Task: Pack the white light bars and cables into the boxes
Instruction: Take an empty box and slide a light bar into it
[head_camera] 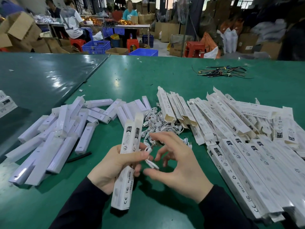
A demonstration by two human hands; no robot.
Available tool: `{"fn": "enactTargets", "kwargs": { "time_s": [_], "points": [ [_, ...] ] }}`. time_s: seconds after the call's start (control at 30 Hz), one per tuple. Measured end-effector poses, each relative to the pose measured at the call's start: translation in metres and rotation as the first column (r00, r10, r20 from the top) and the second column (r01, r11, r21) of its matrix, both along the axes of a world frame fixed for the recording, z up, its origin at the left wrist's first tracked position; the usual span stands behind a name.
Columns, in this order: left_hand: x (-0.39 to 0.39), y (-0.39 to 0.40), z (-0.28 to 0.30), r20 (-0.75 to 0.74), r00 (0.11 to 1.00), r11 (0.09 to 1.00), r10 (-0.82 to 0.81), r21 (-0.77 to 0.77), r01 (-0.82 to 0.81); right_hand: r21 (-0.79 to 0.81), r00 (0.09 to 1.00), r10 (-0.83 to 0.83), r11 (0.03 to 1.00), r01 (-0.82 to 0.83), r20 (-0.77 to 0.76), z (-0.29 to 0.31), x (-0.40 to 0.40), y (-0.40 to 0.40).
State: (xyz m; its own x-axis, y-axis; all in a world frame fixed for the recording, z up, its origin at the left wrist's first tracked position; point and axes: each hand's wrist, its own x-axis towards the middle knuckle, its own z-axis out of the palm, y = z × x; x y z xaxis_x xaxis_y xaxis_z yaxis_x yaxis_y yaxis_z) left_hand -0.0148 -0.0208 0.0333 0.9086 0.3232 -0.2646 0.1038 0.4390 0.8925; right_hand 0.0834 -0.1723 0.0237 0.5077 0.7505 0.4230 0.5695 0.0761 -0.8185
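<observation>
table (165, 76): glossy green | boxes (247, 162): matt printed card | light bars (62, 138): smooth plastic

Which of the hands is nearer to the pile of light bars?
Left. The left hand, gripping a box, is just right of the light bars; the right hand is farther right.

The surface (165, 76) is a green mat; a darker glossy sheet (41, 76) covers its left part. On the left lies a heap of white light bars (62, 129). In the middle there is a pile of white cables (158, 123). On the right lie many white boxes (231, 123), some with open ends. A black strip (79, 157) rests near the bars. Far right, a bundle of dark wires (222, 72) lies well apart.
</observation>
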Motion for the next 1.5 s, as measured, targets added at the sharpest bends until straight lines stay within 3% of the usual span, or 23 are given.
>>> {"fn": "enactTargets", "kwargs": {
  "time_s": [0.13, 0.37, 0.53, 0.63, 0.73, 0.87, 1.17, 1.23, 1.37, 1.5],
  "points": [
    [-0.002, 0.001, 0.001, -0.008, 0.994, 0.991, -0.11, -0.079, 0.109, 0.028, 0.989, 0.098, 0.995, -0.096, -0.107, 0.007, 0.0, -0.002],
    [-0.003, 0.001, 0.002, 0.001, 0.994, 0.993, -0.108, -0.048, 0.108, 0.129, 0.954, 0.113, 0.989, -0.08, -0.279, 0.012, 0.005, -0.005],
    [-0.004, 0.001, 0.001, -0.004, 0.982, 0.981, -0.188, 0.041, 0.188, 0.229, 0.931, -0.016, 0.968, 0.107, -0.365, 0.017, 0.014, -0.009],
    [-0.005, -0.003, -0.002, -0.055, 0.942, 0.931, -0.331, 0.142, 0.336, 0.19, 0.957, -0.127, 0.965, 0.18, -0.262, 0.018, 0.024, -0.014],
    [-0.006, -0.007, -0.005, -0.113, 0.886, 0.87, -0.449, 0.173, 0.463, 0.099, 0.98, -0.189, 0.976, 0.194, -0.057, 0.016, 0.03, -0.017],
    [-0.008, -0.009, -0.005, -0.158, 0.838, 0.818, -0.522, 0.187, 0.544, 0.003, 0.969, -0.192, 0.981, 0.194, 0.158, 0.013, 0.032, -0.019],
    [-0.008, -0.007, -0.005, -0.175, 0.848, 0.822, -0.5, 0.213, 0.528, -0.232, 0.974, -0.018, 0.97, 0.073, 0.228, 0.015, 0.029, -0.021],
    [-0.008, -0.008, -0.006, -0.173, 0.843, 0.816, -0.51, 0.212, 0.537, -0.229, 0.982, -0.036, 0.97, 0.079, 0.184, 0.013, 0.027, -0.017],
    [-0.007, -0.011, -0.008, -0.12, 0.864, 0.836, -0.49, 0.215, 0.504, -0.117, 0.989, -0.118, 0.987, 0.108, -0.087, 0.015, 0.027, -0.018],
    [-0.006, -0.011, -0.011, -0.087, 0.867, 0.841, -0.49, 0.213, 0.497, -0.17, 0.988, -0.059, 0.985, 0.034, -0.145, 0.016, 0.024, -0.017]
  ]
}}
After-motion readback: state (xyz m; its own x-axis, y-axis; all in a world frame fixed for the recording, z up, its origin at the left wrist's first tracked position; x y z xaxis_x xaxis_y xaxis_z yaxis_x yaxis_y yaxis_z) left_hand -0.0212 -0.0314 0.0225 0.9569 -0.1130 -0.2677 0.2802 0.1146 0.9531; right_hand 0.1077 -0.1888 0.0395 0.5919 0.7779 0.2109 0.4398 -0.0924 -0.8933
